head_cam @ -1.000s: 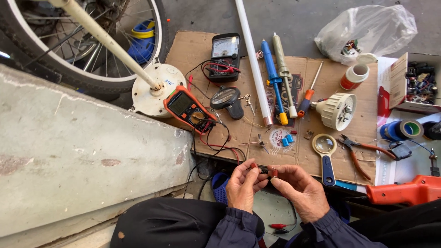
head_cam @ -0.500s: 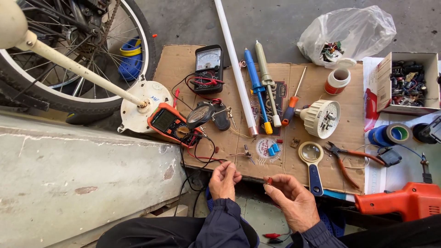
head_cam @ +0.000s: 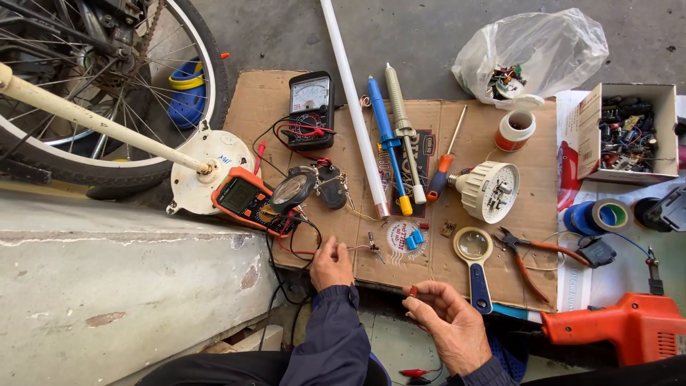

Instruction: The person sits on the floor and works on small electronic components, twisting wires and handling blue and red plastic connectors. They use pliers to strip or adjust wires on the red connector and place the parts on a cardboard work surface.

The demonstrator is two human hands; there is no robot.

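Lying on one cardboard sheet [head_cam: 500, 257], two multimeters [head_cam: 246, 200], one magnifier [head_cam: 475, 250], one pair of pliers [head_cam: 529, 250], left hand [head_cam: 331, 263] closed on black wire [head_cam: 300, 236] at cardboard edge, one small red component [head_cam: 413, 291] pinched in right hand [head_cam: 446, 314] fingers [head_cam: 421, 300], below cardboard.

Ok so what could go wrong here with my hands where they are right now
The small red part pinched in your right hand sits past the cardboard edge; if it slips, it may be lost on the floor. Your left hand rests among the meter leads, so a tug could drag the orange multimeter. The white tube lies loose and might roll if nudged.
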